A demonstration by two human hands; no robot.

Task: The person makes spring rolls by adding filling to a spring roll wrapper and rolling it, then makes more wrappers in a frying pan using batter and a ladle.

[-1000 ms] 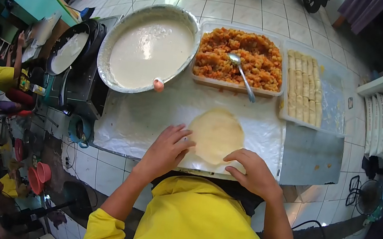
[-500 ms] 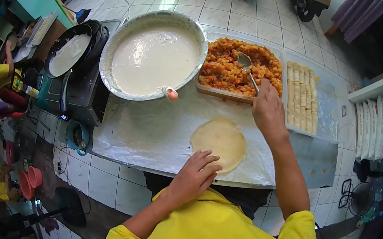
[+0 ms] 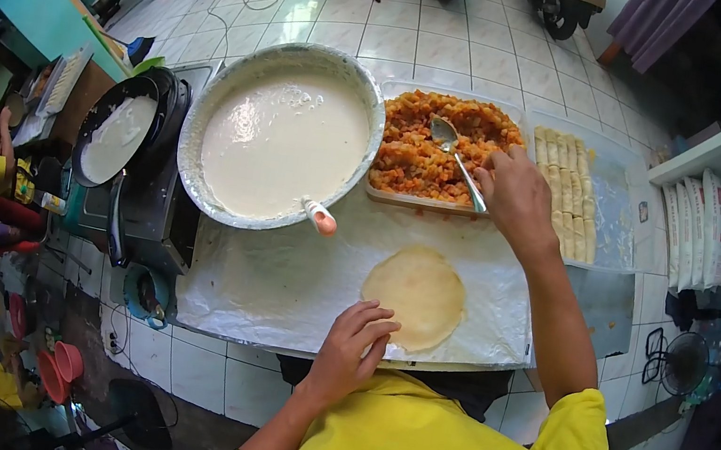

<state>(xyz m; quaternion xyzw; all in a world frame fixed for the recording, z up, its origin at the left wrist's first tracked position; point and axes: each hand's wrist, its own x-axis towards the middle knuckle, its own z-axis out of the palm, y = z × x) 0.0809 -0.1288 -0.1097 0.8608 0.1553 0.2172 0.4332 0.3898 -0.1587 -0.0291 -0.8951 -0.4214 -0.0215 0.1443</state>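
A round, thin, pale wrapper [image 3: 418,294] lies flat on the white-covered table. My left hand [image 3: 352,343] is at its near left edge, fingers extended, with the fingertips touching the wrapper. A metal spoon [image 3: 460,162] rests in a container of orange diced filling [image 3: 415,125], its bowl on the filling and its handle over the near rim. My right hand [image 3: 517,199] is over the container's near right corner, just right of the spoon handle. Its fingers are bent and apart, and the whole handle shows outside them.
A large bowl of white batter [image 3: 289,137] with an orange-tipped handle [image 3: 322,217] stands left. Beyond it, a pan [image 3: 116,136] sits on a stove. Rolled wrappers [image 3: 568,183] fill part of a clear tray [image 3: 616,211] at right. Co-workers sit at left and back.
My right hand has let go of the spoon, whose handle has dropped onto the container rim. My left hand stays at the wrapper's edge. The camera view has shifted slightly.
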